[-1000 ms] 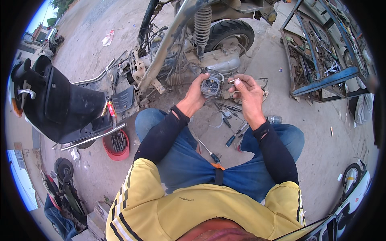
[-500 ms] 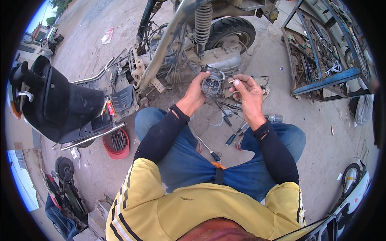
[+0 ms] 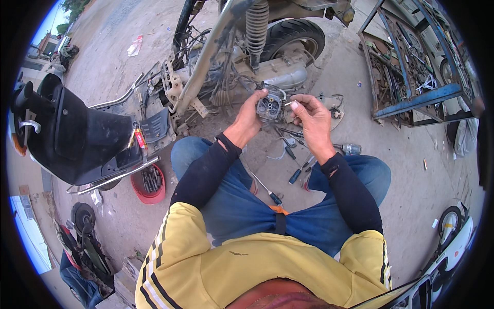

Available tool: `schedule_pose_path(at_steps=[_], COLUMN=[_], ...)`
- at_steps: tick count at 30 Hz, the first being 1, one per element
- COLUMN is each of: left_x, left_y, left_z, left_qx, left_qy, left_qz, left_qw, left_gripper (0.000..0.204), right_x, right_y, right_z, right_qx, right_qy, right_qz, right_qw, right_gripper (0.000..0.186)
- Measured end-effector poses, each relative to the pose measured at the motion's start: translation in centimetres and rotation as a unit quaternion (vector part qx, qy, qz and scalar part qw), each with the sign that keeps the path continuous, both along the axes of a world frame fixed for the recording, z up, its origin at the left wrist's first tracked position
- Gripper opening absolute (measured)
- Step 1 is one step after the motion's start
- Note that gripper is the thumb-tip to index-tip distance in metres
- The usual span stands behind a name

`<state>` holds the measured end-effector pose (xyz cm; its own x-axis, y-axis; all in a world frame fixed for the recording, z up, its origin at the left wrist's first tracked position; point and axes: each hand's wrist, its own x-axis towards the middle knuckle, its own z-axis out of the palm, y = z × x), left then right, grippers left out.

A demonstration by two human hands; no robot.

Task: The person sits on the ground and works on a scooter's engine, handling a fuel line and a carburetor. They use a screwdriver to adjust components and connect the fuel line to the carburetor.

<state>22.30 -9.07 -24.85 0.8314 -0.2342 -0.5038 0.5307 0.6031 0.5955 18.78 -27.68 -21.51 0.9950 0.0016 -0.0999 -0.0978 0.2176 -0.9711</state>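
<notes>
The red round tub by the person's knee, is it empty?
No, the red round tub on the ground holds dark metal tools or parts standing inside it.

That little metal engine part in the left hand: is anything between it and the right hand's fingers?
Nothing visible. The left hand holds the carburetor up in open air, and the right hand pinches a small pale piece just beside it.

Stripped scooter point(image 3: 231, 56) ahead – red bowl point(image 3: 149, 184), screwdrivers point(image 3: 300, 171) on ground – blue rack point(image 3: 411, 67).
</notes>
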Motion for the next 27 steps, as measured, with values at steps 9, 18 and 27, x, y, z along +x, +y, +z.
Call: schedule_pose_path(at_steps=[9, 18, 27], left_x=[-0.1, -0.1, -0.1], left_y=[-0.1, 0.3, 0.2], left_z=[0.3, -0.2, -0.1], left_qx=[0.012, 0.007, 0.014], left_qy=[-0.001, 0.002, 0.005], left_qz=[0.005, 0.003, 0.009], left_qw=[1.0, 1.0, 1.0], left_gripper=[0.025, 0.023, 0.022], right_x=[-0.1, -0.2, -0.1], right_y=[1.0, 1.6, 1.8], right_z=[-1.0, 0.1, 0.4], right_qx=[-0.142, -0.23, -0.244], right_qy=[-0.095, -0.167, -0.182], right_qz=[0.007, -0.014, -0.008], right_qw=[0.985, 0.959, 0.953], right_gripper=[0.02, 0.018, 0.017])
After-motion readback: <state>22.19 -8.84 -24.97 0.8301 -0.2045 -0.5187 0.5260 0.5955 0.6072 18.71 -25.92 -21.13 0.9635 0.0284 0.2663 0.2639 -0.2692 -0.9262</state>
